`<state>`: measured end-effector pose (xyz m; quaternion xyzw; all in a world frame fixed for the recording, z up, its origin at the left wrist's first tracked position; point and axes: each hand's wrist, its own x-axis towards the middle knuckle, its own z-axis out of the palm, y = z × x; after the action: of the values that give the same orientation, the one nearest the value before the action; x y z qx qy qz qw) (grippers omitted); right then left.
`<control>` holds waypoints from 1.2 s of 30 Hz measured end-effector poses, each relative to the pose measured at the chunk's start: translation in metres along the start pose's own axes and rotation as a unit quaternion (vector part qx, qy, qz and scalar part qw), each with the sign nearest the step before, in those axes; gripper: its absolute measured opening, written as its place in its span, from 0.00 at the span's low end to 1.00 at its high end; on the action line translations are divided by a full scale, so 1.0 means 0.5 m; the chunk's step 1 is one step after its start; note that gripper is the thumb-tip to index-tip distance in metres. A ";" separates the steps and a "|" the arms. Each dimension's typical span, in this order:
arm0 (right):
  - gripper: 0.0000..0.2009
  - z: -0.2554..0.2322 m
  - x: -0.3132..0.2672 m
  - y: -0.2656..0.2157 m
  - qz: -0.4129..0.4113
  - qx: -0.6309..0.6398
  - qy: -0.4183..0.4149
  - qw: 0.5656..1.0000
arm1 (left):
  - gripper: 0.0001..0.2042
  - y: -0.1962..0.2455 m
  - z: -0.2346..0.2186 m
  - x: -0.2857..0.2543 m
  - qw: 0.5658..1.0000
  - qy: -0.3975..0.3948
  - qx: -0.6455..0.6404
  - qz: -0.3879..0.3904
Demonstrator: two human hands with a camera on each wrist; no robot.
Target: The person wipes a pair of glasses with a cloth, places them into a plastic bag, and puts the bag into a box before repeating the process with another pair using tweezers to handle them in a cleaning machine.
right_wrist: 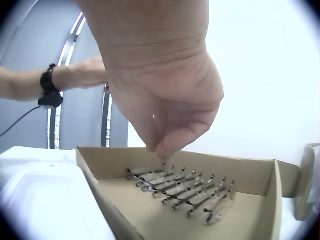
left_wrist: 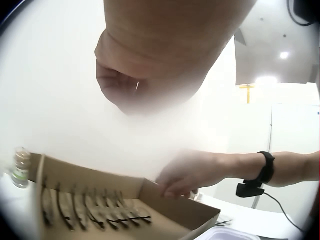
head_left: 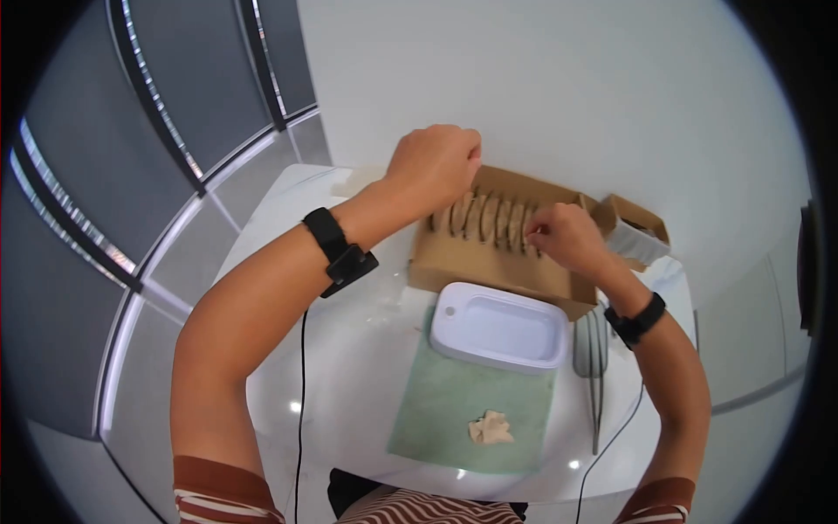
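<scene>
An open cardboard box (head_left: 489, 266) stands at the back of the table. Inside it is a row of slim, dark-tipped curved pieces with clear parts (right_wrist: 185, 187), resembling eyeglasses. My left hand (head_left: 439, 166) is raised over the box's back left corner, fingers curled, with nothing seen in its grasp. My right hand (head_left: 567, 236) hangs above the right end of the row. In the right wrist view, thumb and fingertips (right_wrist: 167, 150) come together above the pieces; the inside of this hand is partly hidden and no held thing shows.
A white plastic tray (head_left: 449, 348) sits in front of the box on a green mat (head_left: 428, 419), near a crumpled beige cloth (head_left: 491, 428). Grey metal rods (head_left: 596, 393) lie right of the tray. A smaller box (head_left: 628, 244) stands back right; a bottle (left_wrist: 21, 167) shows in the left wrist view.
</scene>
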<state>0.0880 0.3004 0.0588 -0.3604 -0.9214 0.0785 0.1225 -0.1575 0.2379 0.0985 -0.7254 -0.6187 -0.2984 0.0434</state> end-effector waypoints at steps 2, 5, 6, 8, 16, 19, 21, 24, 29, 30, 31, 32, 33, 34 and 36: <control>0.05 -0.020 -0.012 -0.049 0.036 0.075 0.004 0.997 | 0.08 -0.046 -0.037 -0.047 1.000 0.014 0.012 -0.009; 0.04 -0.024 -0.044 -0.117 -0.042 0.095 0.035 0.994 | 0.06 -0.112 -0.050 -0.159 0.998 -0.036 0.040 0.018; 0.04 -0.021 -0.054 -0.141 -0.045 0.092 0.040 0.994 | 0.05 -0.131 -0.043 -0.203 0.996 -0.058 0.040 0.050; 0.05 -0.017 -0.077 -0.190 -0.045 0.126 0.014 0.991 | 0.06 -0.135 -0.039 -0.279 0.990 -0.092 0.060 0.088; 0.04 0.021 -0.144 -0.298 -0.105 0.158 0.020 0.982 | 0.07 -0.179 0.054 -0.393 0.967 -0.080 0.151 0.190; 0.05 0.019 -0.170 -0.310 -0.101 0.173 0.032 0.979 | 0.04 -0.184 0.072 -0.399 0.962 -0.096 0.178 0.182; 0.05 0.013 -0.187 -0.308 -0.083 0.193 0.027 0.977 | 0.04 -0.177 0.068 -0.402 0.965 -0.081 0.168 0.183; 0.06 0.011 -0.208 -0.290 -0.056 0.221 0.035 0.973 | 0.03 -0.138 0.038 -0.405 0.982 -0.035 0.107 0.152; 0.06 0.032 -0.243 -0.250 -0.040 0.301 0.088 0.949 | 0.04 -0.040 -0.021 -0.413 0.990 0.108 -0.014 0.094; 0.06 0.036 -0.252 -0.245 -0.039 0.333 0.111 0.936 | 0.05 -0.014 -0.024 -0.409 0.984 0.153 -0.035 0.086; 0.07 0.036 -0.261 -0.246 -0.034 0.350 0.128 0.927 | 0.07 0.012 -0.026 -0.402 0.975 0.198 -0.057 0.079; 0.07 0.032 -0.269 -0.247 -0.035 0.349 0.136 0.926 | 0.07 0.040 -0.025 -0.391 0.975 0.199 -0.055 0.087; 0.08 0.027 -0.278 -0.250 -0.035 0.379 0.173 0.909 | 0.08 0.071 -0.021 -0.377 0.964 0.231 -0.075 0.109; 0.08 0.024 -0.284 -0.250 -0.035 0.407 0.210 0.888 | 0.08 0.100 -0.015 -0.362 0.951 0.261 -0.097 0.131; 0.09 0.014 -0.295 -0.244 -0.032 0.400 0.255 0.880 | 0.09 0.153 0.007 -0.335 0.949 0.254 -0.110 0.149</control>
<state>0.1120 0.1104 0.0558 -0.2585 -0.7596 0.3414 0.4895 -0.0949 0.0757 0.0373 -0.7095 -0.4355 -0.5295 0.1630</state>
